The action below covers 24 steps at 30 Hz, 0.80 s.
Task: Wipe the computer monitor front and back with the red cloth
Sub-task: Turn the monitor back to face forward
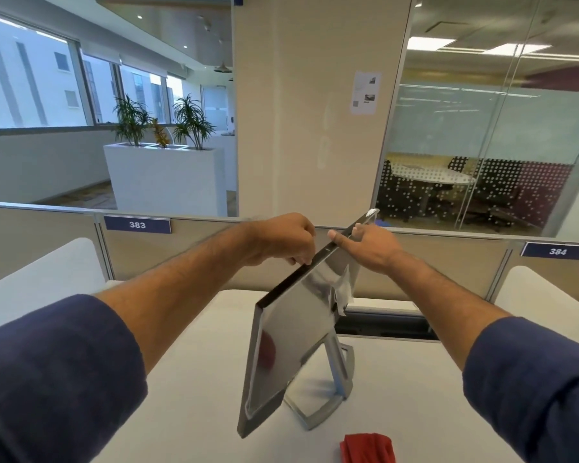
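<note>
Red cloth (368,448): lying on the white desk (198,362) near the front edge, just in front of the stand (328,389), in neither hand.
Monitor (291,342): swung edge-on on its stand, apparently mid-turn to expose another face.
Left hand (281,240): fingers curled over the top edge, gripping.
Right hand (368,243): fingers spread along the same edge, thumb behind, steadying.
Wiping: not underway.

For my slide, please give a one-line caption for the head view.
Both hands, left and right, turn the monitor by its top edge; red cloth lies on desk.
</note>
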### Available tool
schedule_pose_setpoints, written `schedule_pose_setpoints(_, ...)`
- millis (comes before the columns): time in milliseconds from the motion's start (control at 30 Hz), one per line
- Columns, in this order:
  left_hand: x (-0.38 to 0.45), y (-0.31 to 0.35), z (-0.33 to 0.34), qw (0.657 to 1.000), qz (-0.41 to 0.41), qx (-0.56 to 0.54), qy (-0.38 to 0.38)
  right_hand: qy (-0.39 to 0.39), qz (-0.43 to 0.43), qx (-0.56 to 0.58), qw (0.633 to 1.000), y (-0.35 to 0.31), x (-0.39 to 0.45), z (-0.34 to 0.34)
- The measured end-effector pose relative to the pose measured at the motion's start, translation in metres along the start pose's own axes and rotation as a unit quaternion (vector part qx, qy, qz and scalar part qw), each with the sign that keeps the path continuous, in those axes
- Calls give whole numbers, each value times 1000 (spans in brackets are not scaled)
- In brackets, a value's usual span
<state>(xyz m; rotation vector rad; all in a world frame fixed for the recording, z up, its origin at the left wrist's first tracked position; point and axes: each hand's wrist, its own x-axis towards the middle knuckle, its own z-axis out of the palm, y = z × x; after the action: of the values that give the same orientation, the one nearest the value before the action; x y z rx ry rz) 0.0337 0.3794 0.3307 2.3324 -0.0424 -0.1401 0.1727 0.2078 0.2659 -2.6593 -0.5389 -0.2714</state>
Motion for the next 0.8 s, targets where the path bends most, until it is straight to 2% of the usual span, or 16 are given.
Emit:
schedule_pose_setpoints(133,4,1,0,997,-7,-66,-36,-34,-7,16,999,5,3,2)
schedule_pose_setpoints(367,11,-2,3,984,4,-154,-86,-63,-5,174,983,17,8,9)
schedule_pose_setpoints(533,21,-6,1,982,29,-152,-112,-82,11,243,967,13,4,5)
schedule_pose_setpoints(633,36,-19,3,991,50,-100,-68,-85,14,265,960,4,-6,-1)
schedule_pose_setpoints(700,51,-32,10,998,67,-19,10,-68,20,292,954,-3,-14,-3)
schedule_pose_setpoints(800,70,-36,21,983,115,102,98,-71,27,309,948,-11,-28,-7)
